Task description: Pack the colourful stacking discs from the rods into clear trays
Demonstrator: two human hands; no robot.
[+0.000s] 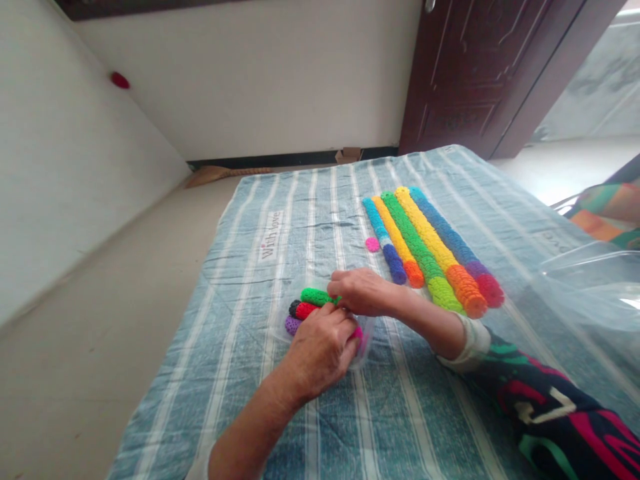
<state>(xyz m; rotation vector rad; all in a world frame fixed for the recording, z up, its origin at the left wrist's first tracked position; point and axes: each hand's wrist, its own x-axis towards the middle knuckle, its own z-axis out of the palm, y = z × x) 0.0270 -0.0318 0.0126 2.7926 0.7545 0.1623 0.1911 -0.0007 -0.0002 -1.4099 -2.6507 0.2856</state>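
A small clear plastic container [369, 353] lies on the cloth in front of me. In it are stacks of round, crocheted-looking discs: a green stack [314, 297], a red stack [305, 310] with a black end, a purple stack [293, 325], and some pink at the right side. My left hand [320, 343] reaches over the container with its fingers curled down among the stacks, hiding much of them. At the container's far edge, my right hand [363, 291] has its fingers pinched together by the end of the green stack. What either hand grips is hidden.
Several long rows of discs, including a green row [413, 240], lie to the right. Beside them is a loose pink disc [373, 245]. A striped blue tablecloth [240, 300] covers the table. Clear plastic [595, 280] and part of another person's colourful clothing [610, 213] show at the right.
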